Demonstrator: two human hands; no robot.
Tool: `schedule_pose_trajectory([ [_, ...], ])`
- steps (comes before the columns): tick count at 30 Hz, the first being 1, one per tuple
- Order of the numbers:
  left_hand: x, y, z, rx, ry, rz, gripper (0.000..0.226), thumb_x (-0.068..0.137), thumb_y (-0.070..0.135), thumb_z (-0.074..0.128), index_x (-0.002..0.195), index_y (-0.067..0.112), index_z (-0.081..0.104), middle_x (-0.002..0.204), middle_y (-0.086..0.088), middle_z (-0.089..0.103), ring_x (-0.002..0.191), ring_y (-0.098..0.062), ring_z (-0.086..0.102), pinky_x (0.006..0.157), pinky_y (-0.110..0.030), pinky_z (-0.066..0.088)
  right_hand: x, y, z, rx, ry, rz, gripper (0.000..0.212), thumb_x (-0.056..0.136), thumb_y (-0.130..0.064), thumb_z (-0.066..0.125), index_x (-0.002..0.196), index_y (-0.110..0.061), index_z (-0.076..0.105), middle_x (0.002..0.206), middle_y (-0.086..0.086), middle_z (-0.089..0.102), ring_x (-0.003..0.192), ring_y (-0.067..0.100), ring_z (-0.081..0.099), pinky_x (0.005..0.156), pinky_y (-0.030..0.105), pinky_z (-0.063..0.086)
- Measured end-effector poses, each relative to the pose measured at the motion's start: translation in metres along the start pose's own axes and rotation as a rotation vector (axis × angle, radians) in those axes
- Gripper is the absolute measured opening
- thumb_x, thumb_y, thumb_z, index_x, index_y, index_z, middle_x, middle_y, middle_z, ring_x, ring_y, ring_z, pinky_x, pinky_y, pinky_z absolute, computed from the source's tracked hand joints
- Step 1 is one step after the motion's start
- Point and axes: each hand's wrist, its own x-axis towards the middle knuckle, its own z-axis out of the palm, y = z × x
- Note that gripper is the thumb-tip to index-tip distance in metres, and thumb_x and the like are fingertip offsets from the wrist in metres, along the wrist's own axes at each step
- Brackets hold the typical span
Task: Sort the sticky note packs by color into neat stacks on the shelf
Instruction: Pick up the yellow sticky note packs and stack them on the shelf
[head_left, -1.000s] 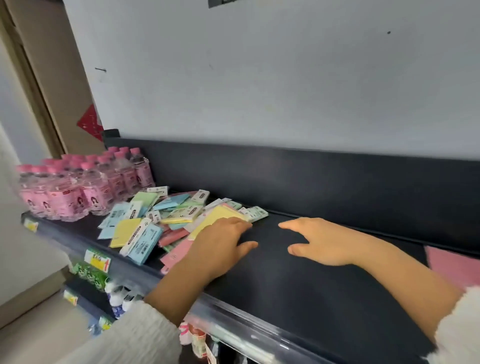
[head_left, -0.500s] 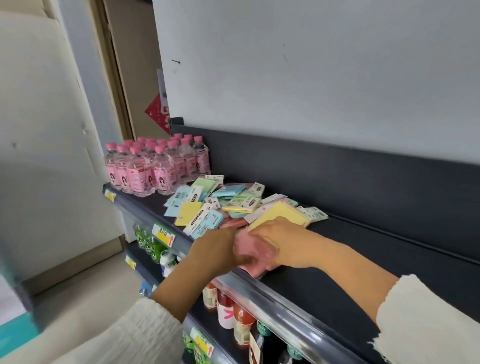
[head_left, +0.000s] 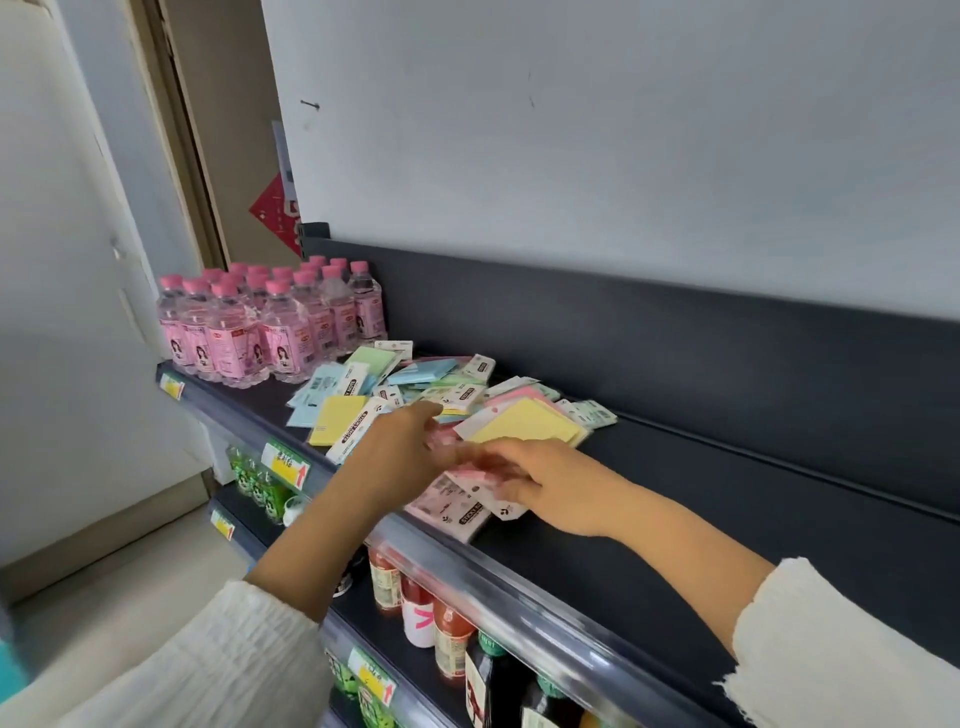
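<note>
— Where have the pink ones ended up?
— A small stack of pink sticky note packs lies at the near edge of the dark shelf, just near and right of the mixed pile of blue, green and yellow packs.
— And the hands?
— The right hand lies over the stack's far side, fingers touching it. The left hand meets it from the left, at the pile's near edge. Both are blurred, so I cannot tell whether either one pinches a pack or how far the fingers spread.
— Anything else?
— Pink-capped water bottles stand far left, and drink bottles fill the level below
</note>
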Motion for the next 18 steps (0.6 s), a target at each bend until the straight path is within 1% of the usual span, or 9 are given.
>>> schedule_pose_trajectory([
  [1,0.002,0.005,-0.004,-0.045,0.031,-0.004,0.068,0.084,0.055,0.054,0.136,0.012,0.046,0.125,-0.005,0.06,0.101,-0.016,0.056,0.085,-0.025,0.042,-0.004,0.0,-0.004,0.07,0.073,0.025,0.013,0.096,-0.02,0.051,0.102,-0.015,0.061,0.082,-0.011,0.055,0.074,0.005,0.049,0.067,0.014,0.037],
  [2,0.003,0.011,-0.006,-0.089,0.076,-0.001,0.068,0.086,0.056,0.046,0.137,0.012,0.045,0.127,-0.006,0.059,0.105,-0.018,0.057,0.088,-0.027,0.042,-0.009,0.002,-0.009,0.128,0.158,0.065,0.015,0.097,-0.019,0.049,0.086,-0.013,0.058,0.074,-0.009,0.049,0.067,0.007,0.043,0.062,0.018,0.035],
  [3,0.003,0.017,-0.009,-0.126,0.13,0.014,0.068,0.086,0.057,0.041,0.138,0.013,0.045,0.13,-0.006,0.058,0.109,-0.02,0.057,0.089,-0.029,0.041,-0.014,0.001,-0.013,0.231,0.232,0.098,0.019,0.097,-0.017,0.048,0.082,-0.01,0.056,0.075,-0.006,0.051,0.069,0.009,0.044,0.064,0.023,0.037],
  [6,0.001,0.046,-0.007,-0.206,0.239,0.13,0.073,0.082,0.059,0.036,0.139,0.014,0.044,0.138,-0.005,0.051,0.118,-0.02,0.053,0.096,-0.031,0.039,-0.034,0.001,-0.027,0.8,0.434,0.225,0.021,0.099,-0.012,0.043,0.104,-0.011,0.064,0.101,0.0,0.067,0.091,0.014,0.063,0.081,0.034,0.052],
  [7,-0.001,0.057,-0.003,-0.208,0.262,0.189,0.074,0.081,0.06,0.036,0.139,0.014,0.044,0.139,-0.005,0.05,0.122,-0.019,0.05,0.1,-0.031,0.038,-0.043,0.0,-0.032,0.976,0.48,0.258,0.022,0.1,-0.011,0.042,0.103,-0.013,0.064,0.104,0.004,0.069,0.093,0.018,0.065,0.084,0.037,0.053],
  [9,-0.005,0.08,0.01,-0.185,0.288,0.33,0.071,0.081,0.058,0.038,0.137,0.014,0.046,0.14,-0.006,0.047,0.128,-0.018,0.044,0.105,-0.03,0.033,-0.062,0.0,-0.043,1.109,0.572,0.312,0.024,0.1,-0.011,0.041,0.098,-0.016,0.064,0.106,0.007,0.07,0.098,0.024,0.066,0.089,0.043,0.053],
  [14,-0.007,0.141,0.058,-0.209,0.26,0.486,0.057,0.09,0.04,0.054,0.14,0.016,0.042,0.152,-0.003,0.027,0.139,-0.019,0.029,0.111,-0.035,0.029,-0.127,0.023,-0.075,0.911,0.86,0.425,0.026,0.098,-0.012,0.043,0.091,-0.022,0.065,0.105,0.003,0.07,0.099,0.023,0.067,0.091,0.047,0.053],
  [16,-0.007,0.162,0.079,-0.205,0.172,0.571,0.052,0.089,0.034,0.058,0.138,0.018,0.046,0.148,-0.001,0.035,0.136,-0.019,0.034,0.111,-0.034,0.029,-0.16,0.039,-0.09,0.724,1.002,0.475,0.023,0.098,-0.013,0.043,0.093,-0.016,0.066,0.104,0.004,0.07,0.1,0.024,0.066,0.09,0.046,0.053],
  [18,-0.007,0.179,0.099,-0.165,0.075,0.672,0.044,0.089,0.033,0.06,0.131,0.019,0.054,0.139,0.001,0.047,0.129,-0.018,0.044,0.11,-0.033,0.033,-0.196,0.057,-0.103,0.382,1.111,0.545,0.024,0.097,-0.015,0.043,0.098,-0.009,0.067,0.102,0.003,0.07,0.098,0.023,0.065,0.084,0.033,0.055],
])
